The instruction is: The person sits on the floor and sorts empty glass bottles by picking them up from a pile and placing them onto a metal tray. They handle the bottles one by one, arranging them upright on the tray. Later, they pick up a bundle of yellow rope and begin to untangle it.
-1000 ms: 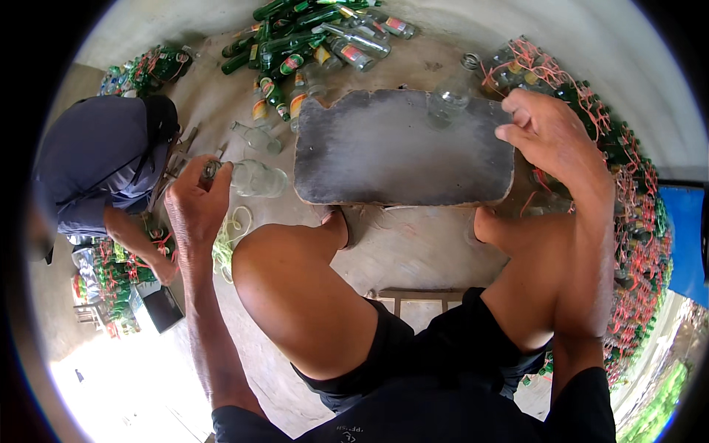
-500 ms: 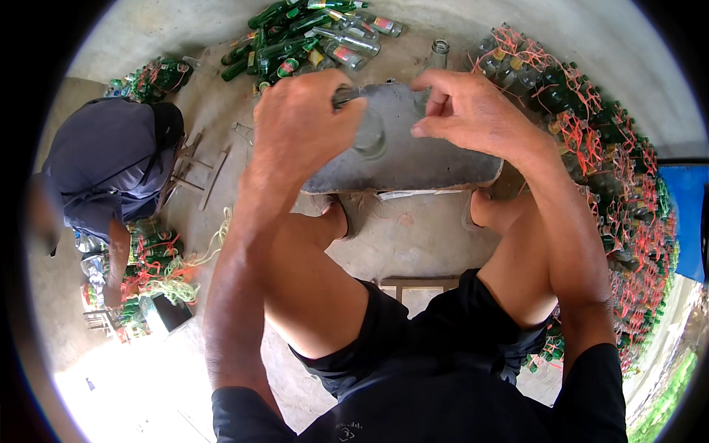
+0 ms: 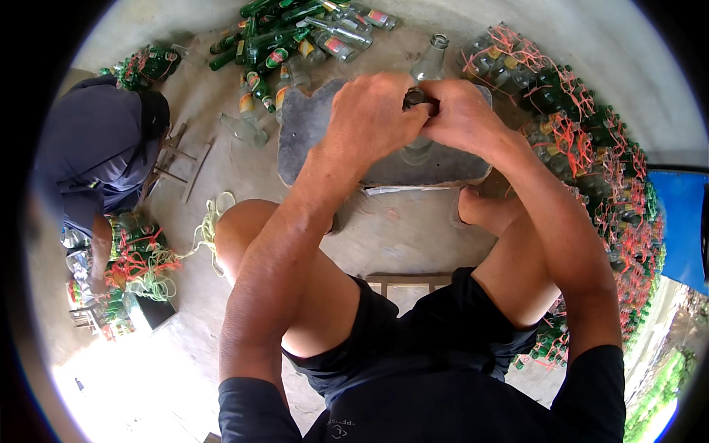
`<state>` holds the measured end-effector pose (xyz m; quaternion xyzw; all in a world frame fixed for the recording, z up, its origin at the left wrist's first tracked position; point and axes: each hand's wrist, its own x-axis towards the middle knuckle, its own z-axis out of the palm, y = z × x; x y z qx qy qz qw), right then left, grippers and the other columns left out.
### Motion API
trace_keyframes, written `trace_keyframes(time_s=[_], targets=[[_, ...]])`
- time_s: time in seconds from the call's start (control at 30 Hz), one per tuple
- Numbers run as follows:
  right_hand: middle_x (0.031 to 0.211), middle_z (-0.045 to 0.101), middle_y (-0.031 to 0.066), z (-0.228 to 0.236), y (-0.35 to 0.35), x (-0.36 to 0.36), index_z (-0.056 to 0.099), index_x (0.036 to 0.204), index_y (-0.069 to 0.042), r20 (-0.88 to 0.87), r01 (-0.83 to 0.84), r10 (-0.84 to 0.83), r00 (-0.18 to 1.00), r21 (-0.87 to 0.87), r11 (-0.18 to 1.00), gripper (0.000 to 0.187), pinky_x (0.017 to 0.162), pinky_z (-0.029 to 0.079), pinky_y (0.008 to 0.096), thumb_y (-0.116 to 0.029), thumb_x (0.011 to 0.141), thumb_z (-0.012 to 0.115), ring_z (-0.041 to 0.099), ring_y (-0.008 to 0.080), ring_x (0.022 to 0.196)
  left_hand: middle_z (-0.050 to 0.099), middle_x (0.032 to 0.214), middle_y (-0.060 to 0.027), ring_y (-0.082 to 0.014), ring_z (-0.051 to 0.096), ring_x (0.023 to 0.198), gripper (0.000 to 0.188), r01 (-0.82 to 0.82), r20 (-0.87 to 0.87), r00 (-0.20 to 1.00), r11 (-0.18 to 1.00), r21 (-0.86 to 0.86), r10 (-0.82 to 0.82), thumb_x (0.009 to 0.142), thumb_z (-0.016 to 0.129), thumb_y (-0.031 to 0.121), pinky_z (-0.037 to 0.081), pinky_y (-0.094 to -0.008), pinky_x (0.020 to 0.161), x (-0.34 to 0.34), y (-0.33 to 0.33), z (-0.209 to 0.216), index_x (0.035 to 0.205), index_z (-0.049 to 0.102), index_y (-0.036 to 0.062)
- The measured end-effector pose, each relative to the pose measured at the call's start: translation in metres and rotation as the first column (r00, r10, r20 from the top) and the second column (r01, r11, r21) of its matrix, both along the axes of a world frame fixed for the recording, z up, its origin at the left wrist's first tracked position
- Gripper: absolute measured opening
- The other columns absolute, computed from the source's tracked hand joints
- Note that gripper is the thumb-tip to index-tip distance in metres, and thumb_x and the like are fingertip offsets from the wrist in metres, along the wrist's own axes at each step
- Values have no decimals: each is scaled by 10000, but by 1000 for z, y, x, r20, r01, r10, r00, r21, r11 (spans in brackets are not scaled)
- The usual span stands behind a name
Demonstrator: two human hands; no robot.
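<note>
A clear glass bottle (image 3: 417, 153) stands on or just over the grey board in front of me; its dark mouth shows between my hands and most of its body is hidden. My left hand (image 3: 375, 118) is closed round the neck from the left. From the right, my right hand (image 3: 464, 112) meets it, fingers bent and pressed together at the same neck. Whether a small piece is pinched there I cannot make out. Just beyond the hands, a second clear bottle (image 3: 431, 60) stands upright. The grey board (image 3: 314, 133) is a low bench top with worn edges.
Loose green and clear bottles (image 3: 273, 40) lie in a heap at the far side. One clear bottle (image 3: 245, 130) lies left of the board. Stacked bottles tied with red string (image 3: 569, 140) line the right. At left, a co-worker (image 3: 96, 133) bends over tied bottles beside a wooden stool (image 3: 177, 162).
My left hand has moved right with the bottle, and my right hand has closed in from being apart to meet it at the neck. The view has shifted slightly.
</note>
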<state>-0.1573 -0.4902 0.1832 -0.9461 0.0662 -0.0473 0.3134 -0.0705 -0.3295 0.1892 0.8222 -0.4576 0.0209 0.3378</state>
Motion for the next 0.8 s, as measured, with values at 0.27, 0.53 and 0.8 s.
trace_keyframes(time_s=[0.27, 0.53, 0.8], targets=[[842, 724, 137, 3, -25, -7, 757, 1018, -41, -146, 102, -98, 984, 19, 995, 325, 741, 559, 415, -250, 778, 823, 707, 286, 785, 745, 777, -98, -178, 669, 664, 226, -62, -133, 990, 989, -134, 44, 866, 753, 222, 541, -359, 645, 41, 15, 14, 1006, 787, 48], [816, 697, 69, 0, -35, -5, 729, 1154, -10, -114, 172, -168, 979, 25, 985, 442, 706, 541, 341, -230, 795, 862, 648, 168, 736, 718, 742, -111, -206, 638, 675, 209, -258, -191, 957, 943, -211, 219, 853, 678, 171, 532, -355, 649, 42, 24, 32, 963, 778, 25], [837, 724, 95, 0, -35, 0, 764, 1075, -45, -124, 195, -192, 974, 16, 981, 344, 732, 560, 366, -240, 806, 855, 686, 190, 765, 587, 700, -283, -483, 600, 640, 169, -147, 7, 987, 914, -378, 161, 822, 624, 103, 478, -492, 586, 51, 26, 39, 730, 629, -39]])
